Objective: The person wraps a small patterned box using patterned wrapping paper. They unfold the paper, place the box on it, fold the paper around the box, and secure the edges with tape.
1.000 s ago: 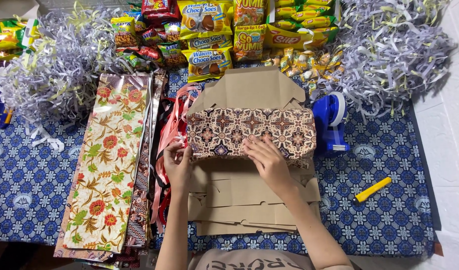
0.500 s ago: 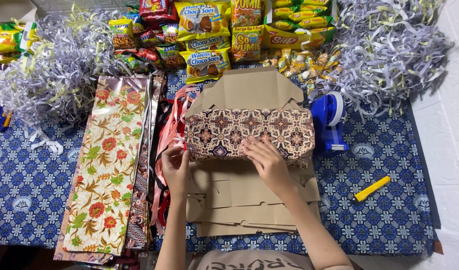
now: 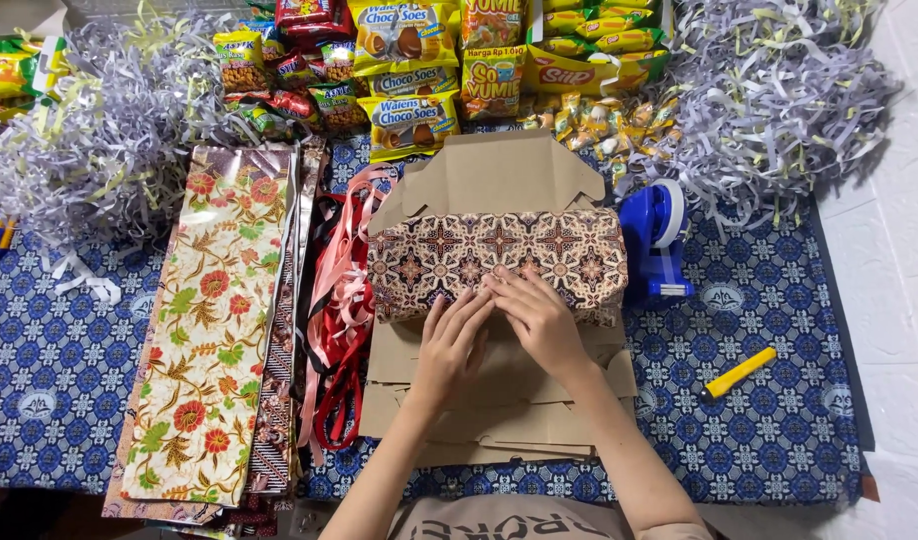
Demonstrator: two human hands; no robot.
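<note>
L hand [image 3: 451,345] moved in beside R hand [image 3: 539,318], both flat, open grip, pressing patterned box [image 3: 499,255] front edge

Two bare forearms come up from the bottom edge of the view, uncovered from wrist to as far back as they show, with no sleeve or cuff on either. The left hand [image 3: 451,345] and the right hand [image 3: 541,320] wear no gloves, and no ring, watch or bracelet shows on them. The fingers [image 3: 467,308] are slim, with short, plain nails that carry no visible polish. Well behind the fingers, between the two forearms at the lower edge, sits a strip of a taupe-grey fabric top [image 3: 499,520] with dark block lettering printed across its chest; only this narrow band of the garment is in view.
</note>
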